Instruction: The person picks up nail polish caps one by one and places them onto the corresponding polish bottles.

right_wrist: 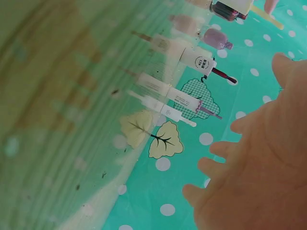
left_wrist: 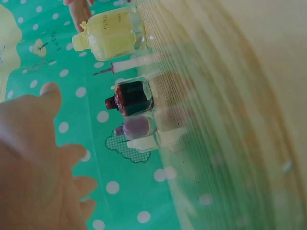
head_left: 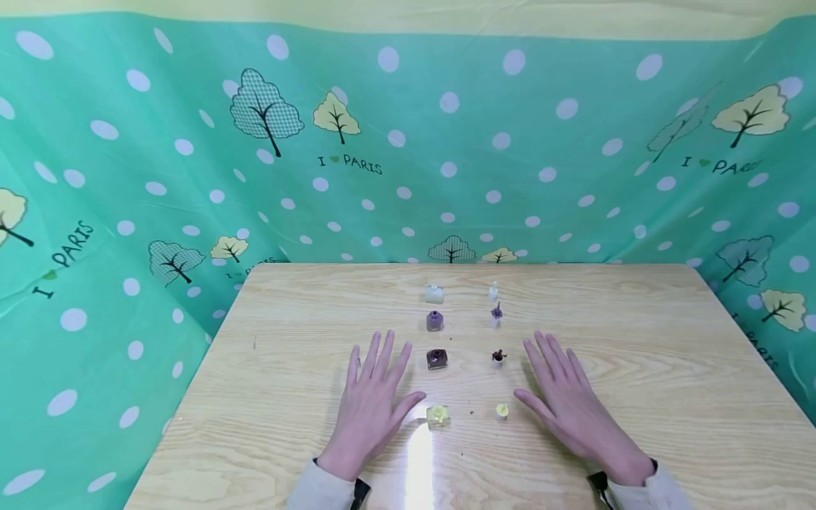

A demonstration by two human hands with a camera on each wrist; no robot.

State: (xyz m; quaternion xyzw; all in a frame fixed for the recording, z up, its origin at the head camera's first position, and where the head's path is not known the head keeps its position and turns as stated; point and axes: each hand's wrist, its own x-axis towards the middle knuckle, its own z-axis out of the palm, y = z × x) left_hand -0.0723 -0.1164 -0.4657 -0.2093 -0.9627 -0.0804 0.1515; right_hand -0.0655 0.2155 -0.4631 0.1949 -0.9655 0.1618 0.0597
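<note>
Open nail polish bottles stand in a column on the table: yellow (head_left: 438,416) nearest, then dark red (head_left: 436,360), purple (head_left: 435,321) and whitish (head_left: 434,295). To their right, white brush caps stand brush-up in a matching column: yellow (head_left: 502,411), dark red (head_left: 498,360), purple (head_left: 496,319) and white (head_left: 494,292). My left hand (head_left: 370,407) has its fingers spread left of the bottles, thumb close to the yellow one. Right of the caps, my right hand (head_left: 567,404) is spread too, its thumb pointing toward the yellow cap. Both hands hold nothing.
The wooden table (head_left: 287,397) ends at the back against a green dotted cloth (head_left: 446,134) with printed trees, which also hangs along the sides. Small dark specks lie between the two columns. Light glares off the tabletop near the front.
</note>
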